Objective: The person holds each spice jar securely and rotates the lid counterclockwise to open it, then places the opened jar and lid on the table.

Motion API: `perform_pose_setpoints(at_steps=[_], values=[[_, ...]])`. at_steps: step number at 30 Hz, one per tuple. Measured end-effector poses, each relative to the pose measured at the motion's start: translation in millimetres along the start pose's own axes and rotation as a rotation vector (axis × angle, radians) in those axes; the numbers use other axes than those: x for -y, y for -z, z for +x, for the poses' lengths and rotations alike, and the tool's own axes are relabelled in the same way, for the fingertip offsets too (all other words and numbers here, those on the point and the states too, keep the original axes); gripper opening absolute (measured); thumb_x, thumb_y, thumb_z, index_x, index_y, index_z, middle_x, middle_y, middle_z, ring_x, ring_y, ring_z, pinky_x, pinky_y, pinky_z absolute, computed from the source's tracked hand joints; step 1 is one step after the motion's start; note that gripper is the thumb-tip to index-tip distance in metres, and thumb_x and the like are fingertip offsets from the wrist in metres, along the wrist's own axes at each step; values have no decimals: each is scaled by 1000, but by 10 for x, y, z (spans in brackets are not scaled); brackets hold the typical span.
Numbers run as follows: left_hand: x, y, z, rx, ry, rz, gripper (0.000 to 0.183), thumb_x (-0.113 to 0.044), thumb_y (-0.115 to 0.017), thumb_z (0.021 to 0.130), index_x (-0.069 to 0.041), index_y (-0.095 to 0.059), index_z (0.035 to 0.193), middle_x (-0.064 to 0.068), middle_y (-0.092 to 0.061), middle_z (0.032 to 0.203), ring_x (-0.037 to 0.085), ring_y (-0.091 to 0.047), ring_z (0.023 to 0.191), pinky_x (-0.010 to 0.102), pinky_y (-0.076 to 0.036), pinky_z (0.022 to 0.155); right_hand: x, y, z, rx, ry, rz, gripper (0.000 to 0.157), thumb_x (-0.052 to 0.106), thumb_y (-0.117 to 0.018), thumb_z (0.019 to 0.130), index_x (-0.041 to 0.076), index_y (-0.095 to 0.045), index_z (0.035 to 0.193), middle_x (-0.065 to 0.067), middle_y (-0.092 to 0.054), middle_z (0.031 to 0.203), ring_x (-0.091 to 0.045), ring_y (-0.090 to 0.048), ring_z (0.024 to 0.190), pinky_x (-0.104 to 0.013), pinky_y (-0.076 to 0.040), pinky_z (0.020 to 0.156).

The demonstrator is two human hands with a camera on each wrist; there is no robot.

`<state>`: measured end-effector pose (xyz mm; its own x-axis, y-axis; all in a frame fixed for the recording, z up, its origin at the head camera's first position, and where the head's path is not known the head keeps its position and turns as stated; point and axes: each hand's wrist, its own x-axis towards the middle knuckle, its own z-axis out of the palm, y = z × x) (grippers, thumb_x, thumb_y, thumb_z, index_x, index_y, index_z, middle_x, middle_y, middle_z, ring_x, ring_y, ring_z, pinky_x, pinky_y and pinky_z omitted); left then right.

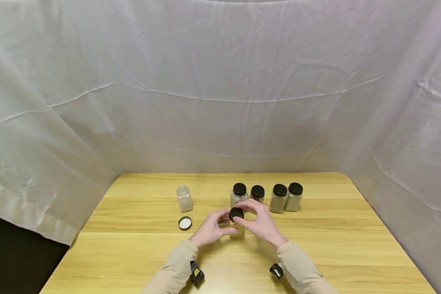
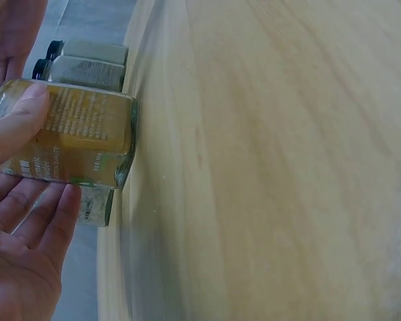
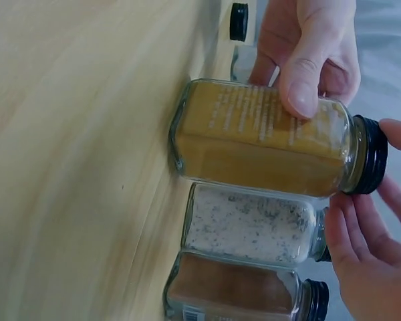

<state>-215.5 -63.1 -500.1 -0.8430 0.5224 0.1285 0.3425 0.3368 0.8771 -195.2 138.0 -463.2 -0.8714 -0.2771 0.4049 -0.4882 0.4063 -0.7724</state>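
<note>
On the pale wooden table (image 1: 132, 261), the square-sided glass jar of yellow powder (image 3: 254, 160) is upright between my hands: my left hand (image 1: 213, 228) grips its body, my right hand (image 1: 261, 223) pinches the round black lid (image 3: 371, 157) topping its vertical long axis.

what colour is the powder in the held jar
The powder is mustard yellow, clearest in the right wrist view.

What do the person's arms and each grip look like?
The left sleeve and right sleeve are long, plain and beige. The left grip and right grip are ungloved. The left arm's small black device has a yellow marking; the right arm's black device, a whitish one.
</note>
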Motion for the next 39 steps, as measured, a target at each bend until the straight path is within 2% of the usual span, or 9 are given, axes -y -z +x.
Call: perform_pose_setpoints(at_steps=[6, 12, 14, 16, 19, 24, 30, 35, 39], values=[[6, -13, -6, -2, 10, -18, 48, -25, -80, 86, -8, -64, 128, 9, -72, 125, 28, -66, 120, 44, -51, 111, -22, 50, -19, 65, 53, 33, 34, 7, -76, 87, 8, -69, 121, -11, -70, 122, -24, -67, 105, -46, -56, 103], [-9, -13, -11, -5, 15, -36, 48, -22, -80, 86, -9, -64, 128, 9, -71, 126, 29, -65, 121, 47, -50, 111, -12, 41, -19, -4, -24, -11, 44, 23, -83, 84, 9, -68, 123, -4, -66, 116, -26, -63, 107, -49, -57, 99], [-8, -9, -11, -4, 19, -23, 48, -23, -80, 86, -9, -63, 129, 9, -71, 126, 28, -65, 121, 46, -50, 111, -3, 30, -15, -29, -64, -33, 47, 26, -85, 80, 10, -69, 122, -2, -65, 111, -28, -63, 104, -46, -57, 94], [-3, -5, -10, -1, 17, -9, 49, -26, -80, 86, -9, -63, 129, 8, -71, 126, 27, -65, 121, 43, -50, 111, 11, 21, -12, -44, -96, -54, 49, 27, -87, 78, 12, -69, 121, 0, -65, 107, -28, -63, 100, -37, -57, 90], [-7, -3, -13, 0, 14, -2, 50, -26, -80, 86, -10, -63, 129, 7, -71, 127, 26, -66, 121, 41, -51, 111, 17, 5, -6, -54, -103, -76, 49, 27, -88, 77, 11, -70, 120, 0, -66, 103, -25, -62, 94, -27, -54, 84], [-8, -5, -18, -3, 3, -4, 48, -26, -80, 86, -11, -64, 129, 5, -72, 126, 24, -66, 121, 39, -51, 111, 12, -12, 2, -32, -73, -60, 45, 20, -87, 79, 8, -70, 118, -2, -70, 104, -19, -65, 94, -36, -58, 88], [2, -3, -15, 1, -1, -17, 49, -27, -80, 86, -12, -64, 130, 6, -71, 126, 25, -66, 121, 38, -51, 110, -1, 8, 6, 6, -35, 1, 42, 15, -83, 82, 5, -69, 120, -8, -72, 112, -25, -67, 99, -47, -59, 94], [9, -1, -9, 4, -9, -34, 50, -26, -80, 87, -9, -63, 130, 9, -71, 127, 28, -66, 121, 41, -51, 111, -25, 32, -2, 43, 38, 21, 39, 8, -79, 86, 1, -67, 123, -11, -72, 116, -26, -68, 101, -46, -58, 98], [13, -1, 1, 7, -16, -40, 48, -24, -80, 87, -8, -63, 129, 11, -71, 127, 28, -66, 121, 42, -51, 110, -25, 54, -9, 51, 56, 26, 40, 11, -79, 87, 3, -67, 124, -9, -69, 121, -24, -66, 108, -40, -57, 102]])
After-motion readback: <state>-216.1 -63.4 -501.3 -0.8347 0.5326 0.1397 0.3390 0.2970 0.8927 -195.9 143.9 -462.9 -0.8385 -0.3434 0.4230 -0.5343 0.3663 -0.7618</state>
